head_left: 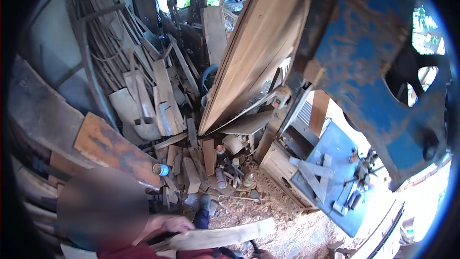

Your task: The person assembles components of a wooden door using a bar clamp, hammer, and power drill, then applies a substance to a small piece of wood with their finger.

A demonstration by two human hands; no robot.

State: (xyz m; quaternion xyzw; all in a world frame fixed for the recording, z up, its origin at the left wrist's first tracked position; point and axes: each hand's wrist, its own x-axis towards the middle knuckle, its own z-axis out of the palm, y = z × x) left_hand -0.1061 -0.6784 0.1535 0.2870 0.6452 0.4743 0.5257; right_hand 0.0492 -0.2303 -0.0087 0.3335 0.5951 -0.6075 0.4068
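Note:
A pale, slightly curved wooden board [225, 236] lies across the lower edge, in front of red clothing. My left hand [178, 223] rests at the board's upper edge near its left end, fingers curled against it. Only part of my right hand [262, 254] shows at the bottom, below the board, next to a thin dark piece [254, 246] that it seems to grip; what this is I cannot make out. A dark-trousered leg with a shoe [205, 202] stretches out beyond the board. A blurred round patch hides what is left of my left forearm.
Offcuts [191, 175], a blue can [161, 169] and bottles [221, 177] crowd the floor ahead, by sawdust [282, 225]. Long planks [163, 91] lean at the left. A large wooden panel [258, 43] stands beside a blue machine [359, 43]. A blue-topped table [330, 139] holds tools.

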